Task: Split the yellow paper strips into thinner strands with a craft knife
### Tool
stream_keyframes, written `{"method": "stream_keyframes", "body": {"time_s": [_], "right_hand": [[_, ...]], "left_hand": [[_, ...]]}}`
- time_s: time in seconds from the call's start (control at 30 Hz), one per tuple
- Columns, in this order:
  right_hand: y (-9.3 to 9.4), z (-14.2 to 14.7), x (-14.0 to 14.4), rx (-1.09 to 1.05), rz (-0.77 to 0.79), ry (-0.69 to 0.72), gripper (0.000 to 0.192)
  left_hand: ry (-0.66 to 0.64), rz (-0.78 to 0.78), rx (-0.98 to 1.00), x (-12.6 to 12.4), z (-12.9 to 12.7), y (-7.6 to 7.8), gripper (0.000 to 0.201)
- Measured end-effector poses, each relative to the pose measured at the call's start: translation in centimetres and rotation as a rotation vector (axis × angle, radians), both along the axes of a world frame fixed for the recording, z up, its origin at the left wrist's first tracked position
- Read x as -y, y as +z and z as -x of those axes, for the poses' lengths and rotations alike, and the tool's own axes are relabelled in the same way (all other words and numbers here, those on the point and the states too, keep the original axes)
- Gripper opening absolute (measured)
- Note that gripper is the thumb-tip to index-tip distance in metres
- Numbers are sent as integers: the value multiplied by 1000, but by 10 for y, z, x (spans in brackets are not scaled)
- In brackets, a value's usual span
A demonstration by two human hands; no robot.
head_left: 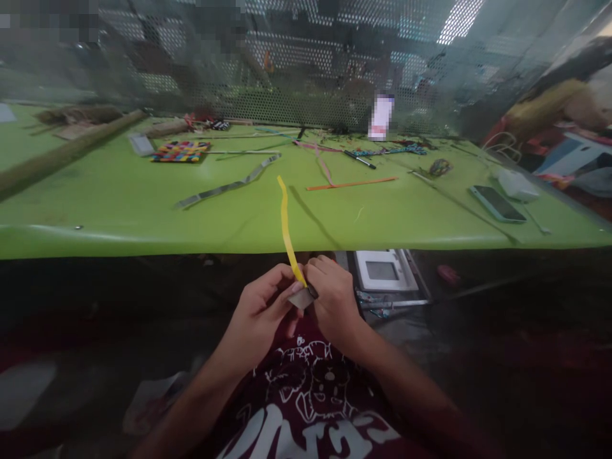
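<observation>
Both my hands meet below the front edge of the green table (119, 210). My left hand (261, 312) and my right hand (335, 299) pinch a small grey folded piece (302, 298) between their fingertips. A long yellow strip (285, 223) rises from that piece and stands up in front of the table edge. My thumbs press where the strip meets the grey piece. My maroon printed shirt shows beneath my forearms.
On the table lie a grey strip (224, 186), an orange strip (351, 184), a multicoloured woven mat (180, 152), a pen (359, 159), a phone (497, 203) and a long pole (67, 153). A perforated screen backs the table. A white device (384, 270) sits under the table.
</observation>
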State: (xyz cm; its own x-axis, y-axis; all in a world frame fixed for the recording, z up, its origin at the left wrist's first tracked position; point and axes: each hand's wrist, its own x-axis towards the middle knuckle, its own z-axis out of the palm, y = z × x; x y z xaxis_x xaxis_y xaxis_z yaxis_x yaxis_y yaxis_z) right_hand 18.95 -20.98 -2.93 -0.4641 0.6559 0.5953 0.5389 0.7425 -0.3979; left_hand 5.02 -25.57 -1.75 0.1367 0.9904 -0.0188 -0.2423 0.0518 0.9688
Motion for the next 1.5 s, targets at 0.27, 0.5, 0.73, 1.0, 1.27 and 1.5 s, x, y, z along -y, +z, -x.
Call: {"method": "stream_keyframes", "body": {"time_s": [0.27, 0.5, 0.73, 1.0, 1.27, 1.5], "right_hand": [[-2, 1, 0, -14, 0, 2, 30], [-2, 3, 0, -17, 8, -11, 32], [-4, 3, 0, -7, 4, -17, 30], [-5, 5, 0, -10, 12, -27, 30], [-5, 5, 0, -10, 25, -45, 30], [-11, -2, -6, -66, 115, 57, 24]], "left_hand": [[0, -27, -9, 0, 1, -3, 6], [-21, -61, -14, 0, 2, -6, 10], [-18, -56, -16, 1, 2, -3, 9], [-2, -87, -34, 1, 2, -4, 18], [-16, -76, -20, 2, 3, -4, 17], [12, -22, 35, -1, 1, -11, 12]]}}
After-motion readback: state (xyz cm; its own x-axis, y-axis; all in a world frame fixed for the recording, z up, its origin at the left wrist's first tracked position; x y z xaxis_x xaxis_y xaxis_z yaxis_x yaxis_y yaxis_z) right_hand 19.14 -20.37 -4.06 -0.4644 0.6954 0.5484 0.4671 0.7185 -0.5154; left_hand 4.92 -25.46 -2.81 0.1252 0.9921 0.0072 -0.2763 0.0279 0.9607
